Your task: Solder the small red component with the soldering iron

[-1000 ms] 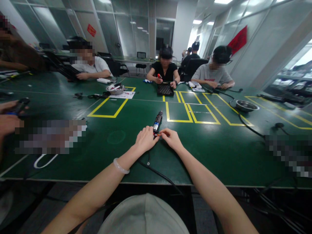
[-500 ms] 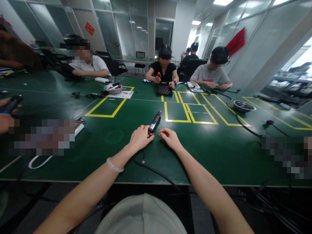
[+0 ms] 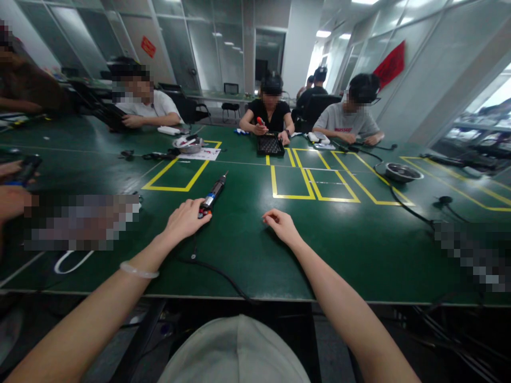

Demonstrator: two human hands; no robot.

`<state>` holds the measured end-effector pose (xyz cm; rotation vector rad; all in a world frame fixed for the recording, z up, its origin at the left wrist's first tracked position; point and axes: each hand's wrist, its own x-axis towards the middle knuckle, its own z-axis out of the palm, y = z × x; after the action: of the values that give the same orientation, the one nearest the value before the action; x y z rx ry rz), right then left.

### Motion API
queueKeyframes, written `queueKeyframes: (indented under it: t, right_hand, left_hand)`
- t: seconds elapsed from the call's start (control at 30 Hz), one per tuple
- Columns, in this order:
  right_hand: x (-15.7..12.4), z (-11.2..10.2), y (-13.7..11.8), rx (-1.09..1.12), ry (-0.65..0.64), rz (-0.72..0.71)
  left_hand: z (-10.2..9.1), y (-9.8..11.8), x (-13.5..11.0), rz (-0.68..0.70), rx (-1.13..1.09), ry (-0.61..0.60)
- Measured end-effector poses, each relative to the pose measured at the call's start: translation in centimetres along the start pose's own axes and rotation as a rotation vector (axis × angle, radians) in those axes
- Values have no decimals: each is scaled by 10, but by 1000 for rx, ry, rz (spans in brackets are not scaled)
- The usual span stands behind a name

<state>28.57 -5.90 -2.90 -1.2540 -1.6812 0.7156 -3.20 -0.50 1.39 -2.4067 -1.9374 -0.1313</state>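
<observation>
My left hand (image 3: 187, 217) is closed round the rear of an electric screwdriver (image 3: 214, 192), a dark slim tool with a blue band and red parts at its back end. Its thin tip points away from me and to the right, low over the green table. A black cable (image 3: 217, 269) trails from below this hand over the near table edge. To the right, apart from the tool, my right hand (image 3: 281, 223) rests by the tabletop with its fingers curled together. Whether anything small is between those fingertips is hidden.
Yellow tape rectangles (image 3: 293, 197) mark the green table (image 3: 239, 250). Metal bowls (image 3: 403, 173) stand at the right and far left. Across the table a person handles a black compartment tray (image 3: 270, 146). Another person's hand (image 3: 14, 205) holds a tool at the left edge.
My left hand has moved left with the electric screwdriver, drawing the cable along and widening the gap to my right hand. The right hand has hardly moved.
</observation>
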Motion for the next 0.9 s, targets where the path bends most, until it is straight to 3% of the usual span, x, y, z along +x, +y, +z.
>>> queueKeyframes:
  t: [0.2, 0.4, 0.6, 0.73, 0.9]
  right_hand:
    - [-1, 1, 0, -20, -25, 2]
    - [-1, 1, 1, -22, -31, 1]
    - [-1, 1, -1, -28, -35, 5]
    - [-1, 1, -1, -36, -42, 8]
    - [-1, 2, 2, -33, -41, -3]
  left_hand:
    - [-3, -57, 11, -71, 77, 25]
    - [-2, -90, 24, -147, 35, 39]
    - [0, -91, 17, -61, 15, 188]
    - [2, -85, 10, -16, 26, 200]
    - [0, -81, 14, -97, 43, 219]
